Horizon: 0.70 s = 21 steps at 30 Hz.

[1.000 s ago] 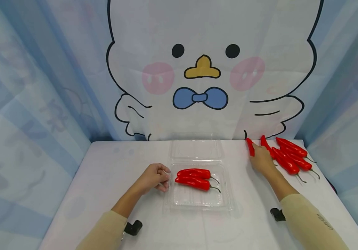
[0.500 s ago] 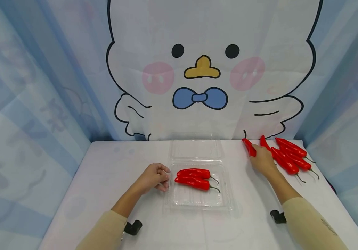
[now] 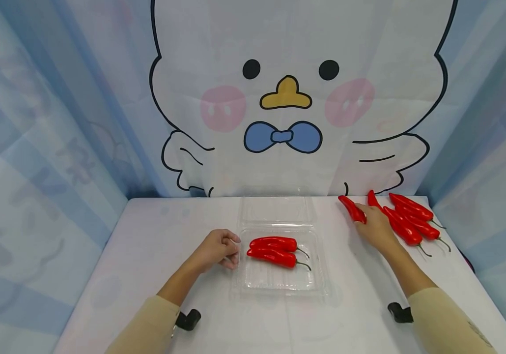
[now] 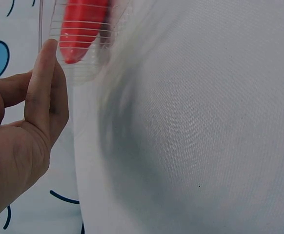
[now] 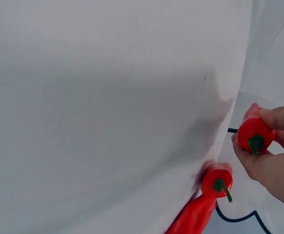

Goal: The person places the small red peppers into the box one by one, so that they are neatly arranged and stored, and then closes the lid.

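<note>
My right hand (image 3: 374, 227) holds a red chili pepper (image 3: 351, 207) between thumb and fingers at the back right of the table. In the right wrist view this held chili pepper (image 5: 253, 130) shows its green stem end, raised beside another chili pepper (image 5: 216, 179) on the table. A clear plastic clamshell box (image 3: 279, 284) stands in the middle with its lid (image 3: 275, 210) laid back. Two red chili peppers (image 3: 275, 257) lie side by side in its base. My left hand (image 3: 217, 250) is at the box's left edge, its fingertips (image 4: 49, 46) right at the ribbed wall.
Several more red chili peppers (image 3: 412, 231) lie in a loose group at the table's right back, next to the right hand. A white cloth covers the table (image 3: 147, 275). A printed curtain (image 3: 279, 172) hangs right behind its back edge.
My right hand has drawn the chili pepper slightly left, away from the group, and the pepper's tip has swung left. The left hand and the box stay in place.
</note>
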Each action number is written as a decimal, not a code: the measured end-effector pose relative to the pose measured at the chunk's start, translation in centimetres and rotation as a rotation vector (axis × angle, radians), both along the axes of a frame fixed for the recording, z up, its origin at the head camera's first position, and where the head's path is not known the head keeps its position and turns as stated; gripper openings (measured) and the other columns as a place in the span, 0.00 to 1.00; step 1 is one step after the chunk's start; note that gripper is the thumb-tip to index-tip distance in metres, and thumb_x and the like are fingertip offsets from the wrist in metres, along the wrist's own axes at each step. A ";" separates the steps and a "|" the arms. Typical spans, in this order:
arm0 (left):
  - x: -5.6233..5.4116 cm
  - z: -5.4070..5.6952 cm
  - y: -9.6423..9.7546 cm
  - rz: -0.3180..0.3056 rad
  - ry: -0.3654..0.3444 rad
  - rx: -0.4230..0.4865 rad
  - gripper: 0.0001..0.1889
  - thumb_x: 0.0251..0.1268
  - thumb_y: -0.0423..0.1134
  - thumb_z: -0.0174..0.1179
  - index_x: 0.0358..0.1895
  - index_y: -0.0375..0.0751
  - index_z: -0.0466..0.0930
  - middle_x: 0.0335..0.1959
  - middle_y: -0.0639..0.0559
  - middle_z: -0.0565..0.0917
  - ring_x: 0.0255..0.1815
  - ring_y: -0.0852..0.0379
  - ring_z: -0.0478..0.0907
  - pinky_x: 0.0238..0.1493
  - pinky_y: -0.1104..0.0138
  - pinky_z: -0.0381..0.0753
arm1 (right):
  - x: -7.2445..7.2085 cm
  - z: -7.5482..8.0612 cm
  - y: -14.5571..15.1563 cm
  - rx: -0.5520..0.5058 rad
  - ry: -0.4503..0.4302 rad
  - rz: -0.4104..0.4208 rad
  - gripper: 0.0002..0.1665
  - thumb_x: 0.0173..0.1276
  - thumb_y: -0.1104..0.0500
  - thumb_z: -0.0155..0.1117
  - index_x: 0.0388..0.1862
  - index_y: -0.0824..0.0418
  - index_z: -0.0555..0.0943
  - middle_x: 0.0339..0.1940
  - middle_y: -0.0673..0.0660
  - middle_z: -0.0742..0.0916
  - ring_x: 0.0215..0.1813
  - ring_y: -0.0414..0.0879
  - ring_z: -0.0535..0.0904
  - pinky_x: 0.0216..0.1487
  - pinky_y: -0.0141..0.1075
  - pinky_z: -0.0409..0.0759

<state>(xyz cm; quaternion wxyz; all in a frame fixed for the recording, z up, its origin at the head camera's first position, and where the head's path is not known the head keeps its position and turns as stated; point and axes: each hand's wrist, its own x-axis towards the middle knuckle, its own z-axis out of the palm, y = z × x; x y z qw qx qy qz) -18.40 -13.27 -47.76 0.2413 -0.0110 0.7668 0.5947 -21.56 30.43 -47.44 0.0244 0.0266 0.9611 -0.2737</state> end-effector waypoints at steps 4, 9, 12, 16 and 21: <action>0.0 0.0 0.0 -0.002 0.001 -0.011 0.12 0.71 0.26 0.61 0.54 0.28 0.76 0.30 0.41 0.83 0.24 0.55 0.84 0.28 0.63 0.90 | 0.5 0.3 0.1 -0.001 0.020 0.016 0.41 0.70 0.62 0.69 0.78 0.69 0.64 0.66 0.76 0.74 0.62 0.70 0.71 0.59 0.65 0.83; 0.0 0.0 0.0 -0.004 0.006 -0.018 0.12 0.71 0.26 0.61 0.54 0.28 0.76 0.30 0.41 0.83 0.24 0.55 0.84 0.28 0.63 0.90 | 1.1 0.6 0.2 0.007 0.050 0.038 0.42 0.69 0.62 0.70 0.78 0.68 0.64 0.67 0.76 0.74 0.63 0.70 0.71 0.57 0.65 0.84; 0.0 -0.1 0.0 -0.010 0.013 -0.018 0.12 0.71 0.26 0.61 0.54 0.28 0.76 0.30 0.42 0.83 0.24 0.55 0.84 0.28 0.63 0.90 | 1.6 0.9 0.3 0.008 0.070 0.041 0.42 0.68 0.62 0.71 0.78 0.67 0.65 0.67 0.76 0.74 0.63 0.71 0.70 0.56 0.65 0.84; 0.0 -0.1 -0.1 -0.014 0.014 -0.020 0.12 0.71 0.26 0.61 0.55 0.28 0.76 0.30 0.42 0.83 0.24 0.55 0.84 0.28 0.63 0.90 | 2.2 1.3 0.3 0.004 0.084 0.050 0.43 0.68 0.61 0.72 0.78 0.67 0.66 0.67 0.76 0.74 0.63 0.71 0.71 0.55 0.65 0.84; 0.0 0.0 -0.1 -0.009 0.008 -0.026 0.12 0.71 0.26 0.61 0.55 0.28 0.76 0.30 0.42 0.83 0.24 0.55 0.84 0.28 0.63 0.90 | 2.6 1.6 0.5 -0.014 0.097 0.074 0.42 0.67 0.60 0.73 0.77 0.65 0.67 0.67 0.75 0.75 0.61 0.69 0.72 0.54 0.64 0.86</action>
